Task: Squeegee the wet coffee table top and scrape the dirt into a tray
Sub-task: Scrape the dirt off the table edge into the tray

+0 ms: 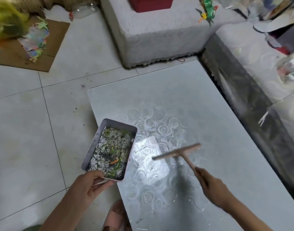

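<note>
One tray [91,147], lower left of centre, sits against the left edge of the table [192,97] and holds dark dirt [109,152] with green scraps. The left hand [88,185] grips its near end, thumb on the rim. One squeegee [176,152], blurred, is right of centre over the wet patch, and the right hand [211,185] is wrapped round its handle. One cardboard sheet [56,40] lies on the floor at upper left. One sandalled foot [116,214] is at bottom centre.

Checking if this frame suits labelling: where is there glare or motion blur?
Head view: bright glare on the wet rose-patterned grey table top beside the pink rectangular tray; the pink T-shaped squeegee and right hand gripping it are motion-blurred; the left hand holding the tray is sharper; upper corners are smeared.
</note>
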`<act>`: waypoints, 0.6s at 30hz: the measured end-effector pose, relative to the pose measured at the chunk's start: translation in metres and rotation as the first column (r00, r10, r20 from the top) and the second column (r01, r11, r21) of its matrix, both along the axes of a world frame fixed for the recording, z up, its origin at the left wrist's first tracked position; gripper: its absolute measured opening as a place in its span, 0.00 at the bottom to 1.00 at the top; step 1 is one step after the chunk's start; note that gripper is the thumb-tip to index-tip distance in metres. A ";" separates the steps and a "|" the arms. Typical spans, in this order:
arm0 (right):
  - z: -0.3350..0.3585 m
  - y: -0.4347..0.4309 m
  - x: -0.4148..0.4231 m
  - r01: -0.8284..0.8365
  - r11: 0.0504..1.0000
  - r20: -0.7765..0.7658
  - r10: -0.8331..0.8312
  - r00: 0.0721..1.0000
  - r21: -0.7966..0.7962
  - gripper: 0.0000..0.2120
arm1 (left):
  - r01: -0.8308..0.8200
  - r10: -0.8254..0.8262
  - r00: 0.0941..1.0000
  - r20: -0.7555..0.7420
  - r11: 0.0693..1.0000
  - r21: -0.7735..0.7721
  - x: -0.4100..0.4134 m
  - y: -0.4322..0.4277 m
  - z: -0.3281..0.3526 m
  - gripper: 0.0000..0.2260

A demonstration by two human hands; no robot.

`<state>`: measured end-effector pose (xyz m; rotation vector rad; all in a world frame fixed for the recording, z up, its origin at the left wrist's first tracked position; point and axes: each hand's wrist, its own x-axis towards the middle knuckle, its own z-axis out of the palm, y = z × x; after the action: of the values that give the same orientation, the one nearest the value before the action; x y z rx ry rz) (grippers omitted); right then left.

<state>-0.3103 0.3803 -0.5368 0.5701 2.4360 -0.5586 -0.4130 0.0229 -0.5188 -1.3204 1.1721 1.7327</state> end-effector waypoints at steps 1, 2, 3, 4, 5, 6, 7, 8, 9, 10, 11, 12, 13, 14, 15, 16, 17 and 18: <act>0.007 0.004 0.018 -0.028 0.999 0.060 0.027 0.998 0.022 0.17 | 0.012 -0.012 1.000 -0.007 1.000 -0.004 0.004 0.002 0.005 0.05; 0.013 0.008 0.026 -0.068 0.997 0.128 0.062 0.990 0.038 0.16 | 0.018 -0.018 1.000 -0.011 1.000 -0.005 0.007 0.003 0.007 0.05; 0.024 0.013 0.028 -0.093 0.995 0.172 0.083 0.982 0.048 0.16 | 0.027 -0.027 1.000 -0.016 1.000 -0.004 0.010 0.007 0.011 0.05; 0.033 0.016 0.024 -0.119 0.992 0.162 0.109 0.981 0.053 0.16 | 0.040 -0.040 0.999 -0.016 0.999 -0.002 0.014 0.009 0.013 0.05; 0.039 0.018 0.015 -0.140 0.988 0.123 0.131 0.984 0.059 0.16 | 0.050 -0.050 0.999 -0.020 0.999 0.002 0.019 0.011 0.016 0.05; 0.040 0.020 0.002 -0.157 0.984 0.069 0.152 0.986 0.082 0.17 | 0.064 -0.064 0.998 -0.019 0.998 0.000 0.023 0.014 0.019 0.06; 0.037 0.019 -0.013 -0.159 0.983 0.014 0.159 0.987 0.088 0.18 | 0.072 -0.072 0.997 -0.024 0.997 -0.011 0.029 0.015 0.018 0.06; 0.037 0.019 -0.044 -0.162 0.982 -0.029 0.165 0.986 0.101 0.18 | 0.085 -0.085 0.996 -0.028 0.996 0.002 0.027 0.016 0.018 0.06; 0.028 0.018 -0.049 -0.119 0.989 -0.051 0.124 0.991 0.083 0.17 | 0.110 -0.111 0.994 -0.023 0.994 -0.019 0.041 0.023 0.016 0.07; 0.022 0.017 -0.072 -0.087 0.993 -0.077 0.094 0.993 0.082 0.17 | 0.117 -0.118 0.993 -0.031 0.993 -0.018 0.041 0.024 0.016 0.06; 0.016 0.016 -0.089 -0.051 0.996 -0.077 0.056 0.995 0.071 0.16 | 0.111 -0.112 0.993 -0.037 0.994 -0.011 0.040 0.023 0.016 0.06; 0.008 0.015 -0.092 0.001 0.998 -0.073 0.004 0.997 0.064 0.15 | 0.119 -0.119 0.992 -0.045 0.993 -0.011 0.044 0.025 0.016 0.06; 0.001 0.016 -0.088 0.045 0.997 -0.081 -0.039 0.996 0.062 0.15 | 0.125 -0.125 0.990 -0.057 0.992 -0.002 0.048 0.026 0.014 0.06; -0.009 0.015 -0.069 0.073 0.996 -0.082 -0.069 0.994 0.052 0.15 | 0.131 -0.131 0.990 -0.045 0.991 -0.011 0.054 0.027 0.011 0.06; -0.013 0.012 -0.044 0.107 0.994 -0.096 -0.104 0.990 0.029 0.15 | 0.143 -0.143 0.989 -0.034 0.990 -0.015 0.059 0.027 0.009 0.06; -0.015 0.009 -0.015 0.128 0.992 -0.110 -0.126 0.986 0.008 0.15 | 0.157 -0.157 0.987 -0.033 0.988 -0.010 0.063 0.027 0.007 0.07; -0.015 0.005 0.016 0.146 0.989 -0.096 -0.147 0.985 -0.012 0.14 | 0.164 -0.164 0.986 -0.029 0.986 -0.008 0.069 0.027 0.005 0.07; -0.014 0.001 0.047 0.153 0.988 -0.084 -0.154 0.984 -0.023 0.14 | 0.168 -0.168 0.985 -0.026 0.986 -0.006 0.074 0.026 0.004 0.07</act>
<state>-0.2633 0.3808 -0.5505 0.7455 2.4792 -0.6789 -0.3386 0.0494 -0.5144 -1.1686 1.2643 1.6313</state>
